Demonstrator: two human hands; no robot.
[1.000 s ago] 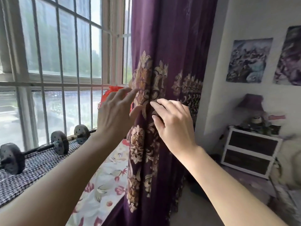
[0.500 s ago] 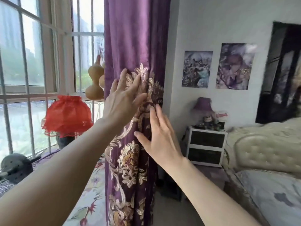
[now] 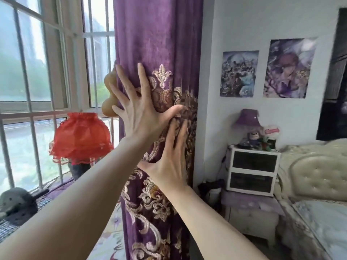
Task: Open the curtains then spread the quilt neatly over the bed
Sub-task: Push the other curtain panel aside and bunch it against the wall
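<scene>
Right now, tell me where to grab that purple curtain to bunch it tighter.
Probably take the purple curtain at its free left edge, coming from the window side. The left hand and right hand lie flat on its front, and the wall blocks the right side.

My left hand [image 3: 142, 117] lies flat on the curtain [image 3: 159, 44] above my right hand [image 3: 170, 162]; window [image 3: 47, 72] left, nightstand [image 3: 252, 169] right.
</scene>
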